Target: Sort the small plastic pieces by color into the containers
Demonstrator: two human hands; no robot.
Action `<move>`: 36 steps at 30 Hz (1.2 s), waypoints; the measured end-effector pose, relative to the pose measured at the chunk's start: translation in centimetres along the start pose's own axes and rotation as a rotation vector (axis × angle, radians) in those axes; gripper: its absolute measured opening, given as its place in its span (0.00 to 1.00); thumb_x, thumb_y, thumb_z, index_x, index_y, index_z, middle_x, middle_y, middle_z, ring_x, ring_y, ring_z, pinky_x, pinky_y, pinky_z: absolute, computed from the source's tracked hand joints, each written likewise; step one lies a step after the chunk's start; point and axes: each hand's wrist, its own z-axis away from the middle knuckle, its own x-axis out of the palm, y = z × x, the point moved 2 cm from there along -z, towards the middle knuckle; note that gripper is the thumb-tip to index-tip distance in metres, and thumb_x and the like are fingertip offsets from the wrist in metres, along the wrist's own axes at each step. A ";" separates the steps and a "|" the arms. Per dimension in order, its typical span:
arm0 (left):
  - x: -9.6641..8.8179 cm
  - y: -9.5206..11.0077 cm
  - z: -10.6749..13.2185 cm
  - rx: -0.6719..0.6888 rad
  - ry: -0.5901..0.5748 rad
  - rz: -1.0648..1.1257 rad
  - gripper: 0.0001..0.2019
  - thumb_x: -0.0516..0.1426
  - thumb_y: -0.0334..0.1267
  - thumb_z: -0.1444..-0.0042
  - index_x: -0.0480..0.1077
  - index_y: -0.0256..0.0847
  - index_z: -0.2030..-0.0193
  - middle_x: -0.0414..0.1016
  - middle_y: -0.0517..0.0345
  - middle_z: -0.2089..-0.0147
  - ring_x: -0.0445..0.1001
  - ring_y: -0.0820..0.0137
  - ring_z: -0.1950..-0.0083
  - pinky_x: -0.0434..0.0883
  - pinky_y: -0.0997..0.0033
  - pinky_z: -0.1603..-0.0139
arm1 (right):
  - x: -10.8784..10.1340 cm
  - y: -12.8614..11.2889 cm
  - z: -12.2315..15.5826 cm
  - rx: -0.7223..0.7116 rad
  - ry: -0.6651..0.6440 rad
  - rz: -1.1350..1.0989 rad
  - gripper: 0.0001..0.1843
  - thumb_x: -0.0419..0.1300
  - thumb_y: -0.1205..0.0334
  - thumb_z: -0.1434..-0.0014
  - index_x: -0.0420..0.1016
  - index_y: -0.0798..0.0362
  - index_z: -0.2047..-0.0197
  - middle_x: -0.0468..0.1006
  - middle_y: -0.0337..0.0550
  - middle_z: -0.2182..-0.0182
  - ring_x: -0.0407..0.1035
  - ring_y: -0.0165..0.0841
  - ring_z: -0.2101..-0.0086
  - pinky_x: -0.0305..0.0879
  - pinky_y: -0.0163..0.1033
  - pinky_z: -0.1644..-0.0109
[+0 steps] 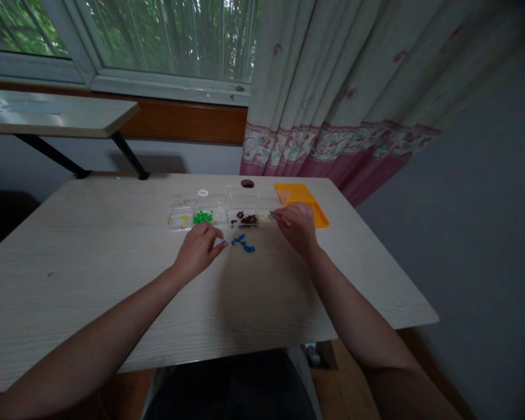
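Note:
Over the right end of the clear boxes, my right hand (pixel 296 224) pinches a small blue piece (pixel 271 213) at its fingertips. My left hand (pixel 198 249) is low over the table in front of the green pieces, thumb and forefinger closed around another small blue bit at their tips. Between the hands, a loose scatter of blue pieces (pixel 244 242) lies on the tabletop. Behind them is a row of clear plastic boxes with raised lids. They hold a few yellow pieces (pixel 184 218), green pieces (pixel 203 217), dark brown pieces (pixel 248 220) and cream pieces (pixel 265 218), which my right hand partly hides.
An orange tray (pixel 317 214) lies behind my right hand on the pale wooden table (pixel 166 315). A round hole (pixel 247 184) is near the table's back edge. At the back left stands a raised shelf (pixel 61 114) on black legs. A curtain (pixel 324 87) hangs behind.

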 end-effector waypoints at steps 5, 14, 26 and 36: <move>0.1 0.1 0.0 0.007 -0.023 0.017 0.06 0.58 0.39 0.38 0.73 0.40 0.60 0.68 0.51 0.61 0.68 0.59 0.55 0.67 0.59 0.53 | -1.7 4.1 0.0 0.330 -0.028 0.190 0.12 0.58 0.59 0.36 0.83 0.51 0.60 0.81 0.49 0.61 0.65 0.43 0.55 0.51 0.48 0.52; 0.1 0.2 0.0 0.023 -0.023 0.053 0.07 0.57 0.40 0.37 0.72 0.40 0.62 0.68 0.52 0.62 0.68 0.60 0.55 0.67 0.59 0.52 | -1.3 4.6 0.8 0.376 -0.125 0.215 0.13 0.57 0.61 0.35 0.82 0.55 0.63 0.78 0.53 0.62 0.61 0.42 0.57 0.48 0.48 0.55; 0.3 0.1 -0.3 0.015 0.062 0.257 0.11 0.53 0.40 0.34 0.69 0.39 0.65 0.69 0.54 0.64 0.68 0.65 0.59 0.66 0.65 0.57 | 1.5 -4.9 1.2 -0.252 -0.015 -0.184 0.14 0.54 0.57 0.32 0.81 0.48 0.54 0.82 0.44 0.65 0.70 0.37 0.61 0.59 0.45 0.50; -0.2 1.2 -0.3 0.086 0.024 0.350 0.13 0.50 0.41 0.32 0.70 0.38 0.65 0.67 0.54 0.65 0.67 0.66 0.60 0.65 0.66 0.58 | 3.3 -8.6 2.5 -0.430 -0.011 -0.230 0.14 0.55 0.57 0.32 0.78 0.48 0.48 0.80 0.42 0.66 0.69 0.35 0.60 0.60 0.43 0.47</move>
